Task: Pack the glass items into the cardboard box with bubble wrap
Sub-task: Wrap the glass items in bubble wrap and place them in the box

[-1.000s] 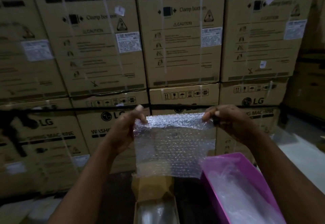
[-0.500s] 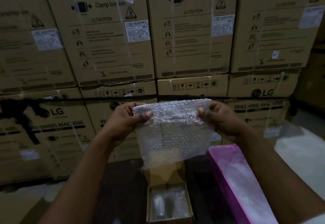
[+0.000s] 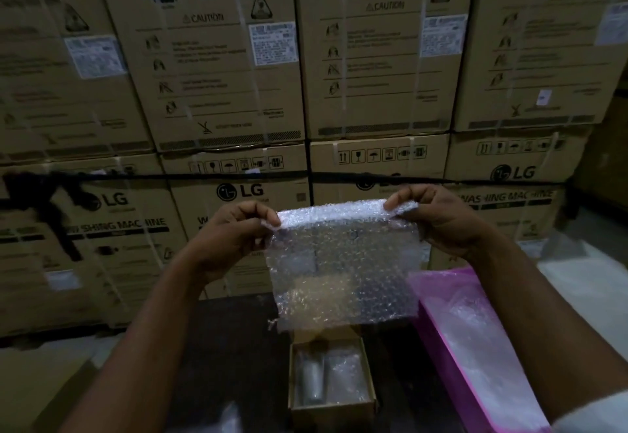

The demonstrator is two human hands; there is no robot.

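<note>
A sheet of bubble wrap (image 3: 343,262) hangs in front of me, held up by its top edge. My left hand (image 3: 234,232) pinches the top left corner and my right hand (image 3: 438,215) pinches the top right corner. Below the sheet a small open cardboard box (image 3: 331,409) sits on a dark table (image 3: 231,347). Inside it lie two glass items side by side: a bare glass (image 3: 311,378) on the left and a bubble-wrapped one (image 3: 346,375) on the right. The sheet's lower edge hides the box's far flap.
A pink tray (image 3: 438,337) lined with clear plastic stands right of the box. A wall of stacked washing machine cartons (image 3: 221,58) rises just behind the table. White sheeting (image 3: 584,283) lies at the far right.
The sheet has been spread wider and flatter between both hands. The view has tilted down, so the whole small box with its two glass items now shows.
</note>
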